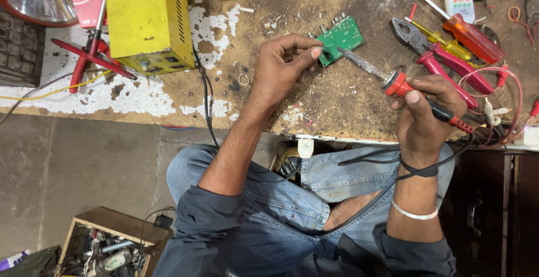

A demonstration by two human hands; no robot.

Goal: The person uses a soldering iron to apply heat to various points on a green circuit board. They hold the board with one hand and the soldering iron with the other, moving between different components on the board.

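The left hand (286, 63) pinches the lower-left edge of a green circuit board (340, 39) between thumb and fingers, tilting it up off the worn wooden workbench (314, 94). The right hand (429, 111) is closed around the red-and-black handle of a soldering iron (393, 80), whose metal tip points up-left and ends just beside the board's lower edge; whether it touches cannot be told.

Between the 2 hands the bench surface lies mostly bare, scattered with small wire clippings. To the right, red-handled pliers (435, 58) and an orange-handled screwdriver (471, 38) crowd close to the iron, with tangled red and white leads (497, 94) beyond. To the left, a yellow metal box (147, 21) stands well apart from the board, a black cable (206, 94) running from it over the bench's front edge. The bench's near edge passes just under both wrists.
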